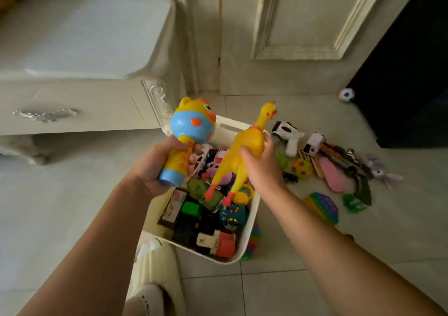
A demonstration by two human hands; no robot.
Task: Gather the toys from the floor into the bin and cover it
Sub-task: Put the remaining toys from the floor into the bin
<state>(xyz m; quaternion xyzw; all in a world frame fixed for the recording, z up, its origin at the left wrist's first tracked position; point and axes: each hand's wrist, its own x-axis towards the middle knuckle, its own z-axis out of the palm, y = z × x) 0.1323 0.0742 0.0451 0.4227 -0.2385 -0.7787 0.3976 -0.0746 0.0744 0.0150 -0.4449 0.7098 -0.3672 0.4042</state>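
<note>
A white bin stands on the tiled floor, filled with several toys such as cars and blocks. Above it my left hand grips the handle of a yellow and blue duck toy, held upright. My right hand holds a yellow rubber chicken by its body, its orange feet hanging just over the toys in the bin. More toys lie on the floor to the right: a cow-patterned toy gun, a spotted ball, a pink piece, a rainbow pop pad, a plush rabbit.
A cream dresser stands at the left, a cream door behind the bin, a dark cabinet at the right with a small ball beside it. My slippered foot is just in front of the bin.
</note>
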